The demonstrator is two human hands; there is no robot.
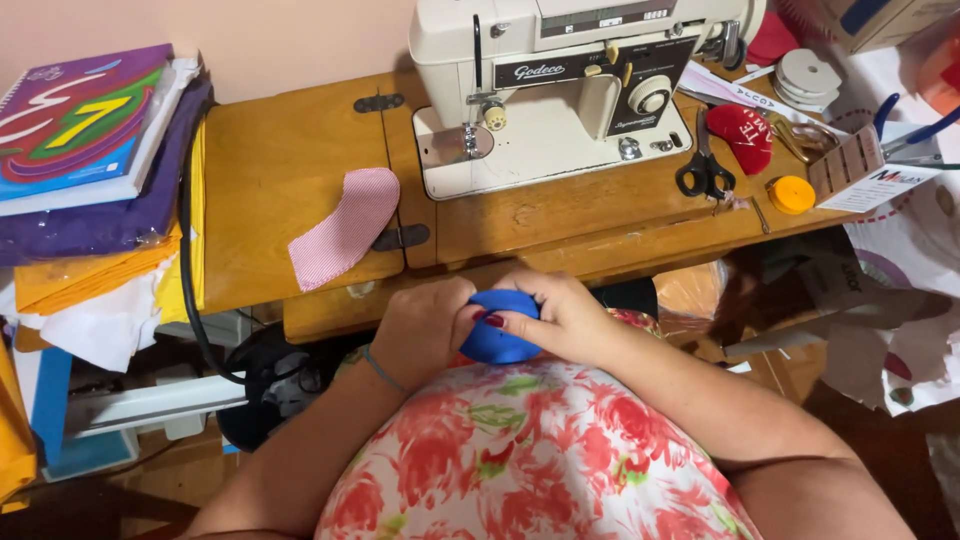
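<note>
1. At the near edge of the wooden sewing table [300,150], head view: left hand [425,330] and right hand [565,320] both clench a small blue fabric piece [495,340], held over the lap.
2. Pink checked fabric piece [345,228] lies on the table, apart; black scissors [705,170] sit right of the sewing machine [560,90].
3. Judgement: pinch near the edge, work fabric evenly between thumbs.

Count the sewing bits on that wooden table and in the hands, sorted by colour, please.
Blue: 1, fabric piece held by left hand and right hand
Pink: 1, fabric piece
Red: 1, pincushion
Black: 1, scissors
Orange: 1, round lid
Cream: 1, sewing machine
Total: 6
</note>
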